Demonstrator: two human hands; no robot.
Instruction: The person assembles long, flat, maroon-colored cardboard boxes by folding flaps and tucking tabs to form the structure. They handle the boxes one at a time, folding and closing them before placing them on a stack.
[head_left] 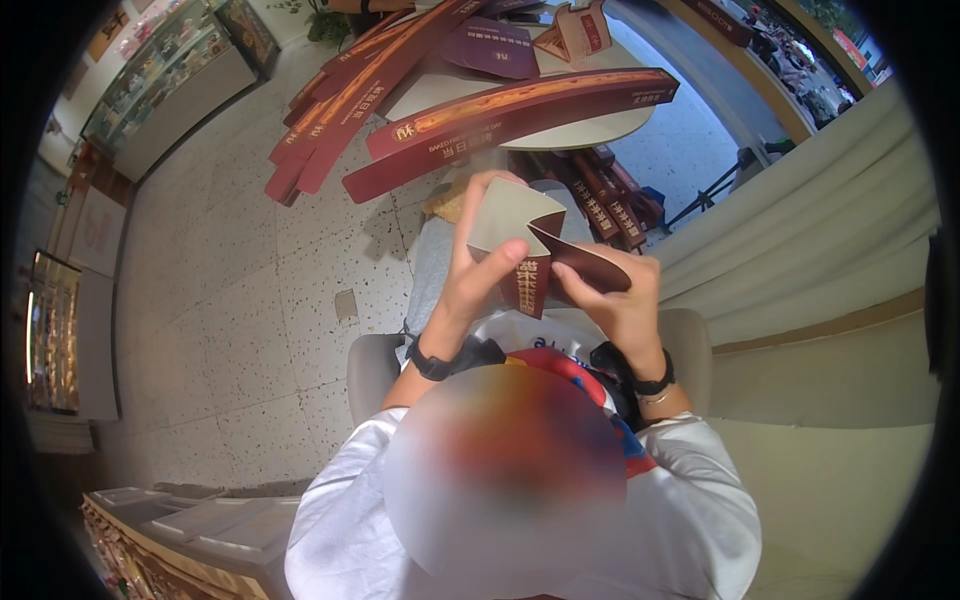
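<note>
A maroon cardboard box [527, 293] with pale inner faces is between my hands in front of my lap, its end flaps standing apart. My left hand [478, 262] grips its left side, fingers behind and thumb pressed on the near face. My right hand [622, 307] pinches a maroon flap [590, 262] on the box's right, thumb on the near side. How far the box reaches below my hands is hidden.
Ahead stands a round white table [585, 130] with a long maroon box [520, 115], flat maroon cartons [375, 85] and a purple carton [490, 48]. More boxes [600, 195] lie below its right edge. A cream curtain [810, 215] hangs right; a glass display case [165, 75] stands far left.
</note>
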